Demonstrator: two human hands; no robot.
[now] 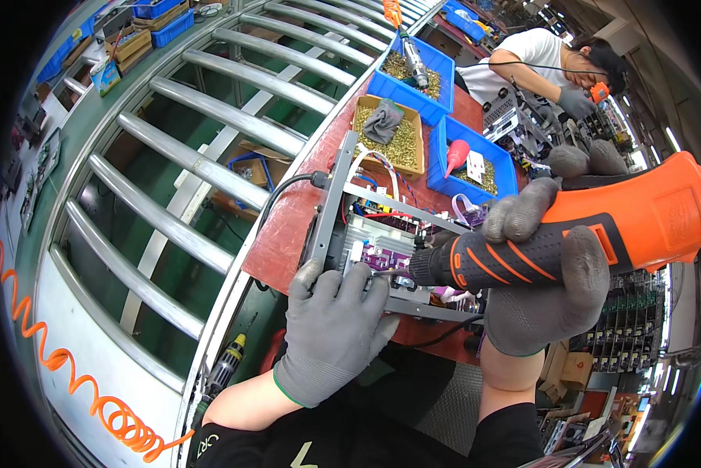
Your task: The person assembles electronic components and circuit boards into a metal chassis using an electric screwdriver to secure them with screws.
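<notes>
A cordless power screwdriver [600, 222], orange and black, lies nearly level in the grip of my right hand [545, 304], which wears a grey glove. Its thin bit points left into an open metal-framed electronic unit [319, 226] with purple circuit boards [389, 259], a pale heatsink and several wires. My left hand [335, 327], gloved in grey too, rests on the unit's near left corner, fingers stretched forward and thumb apart. The left index fingertip is beside the bit's tip. Whether a screw sits at the tip is too small to tell.
Beyond the unit stand two blue bins [475, 175] and a cardboard box [409, 144] of brass-coloured screws, with a grey glove on the box. A roller conveyor [210, 117] runs along the left. A yellow-black screwdriver [227, 363] hangs near an orange coiled hose [120, 421]. A co-worker [553, 66] bends over other units.
</notes>
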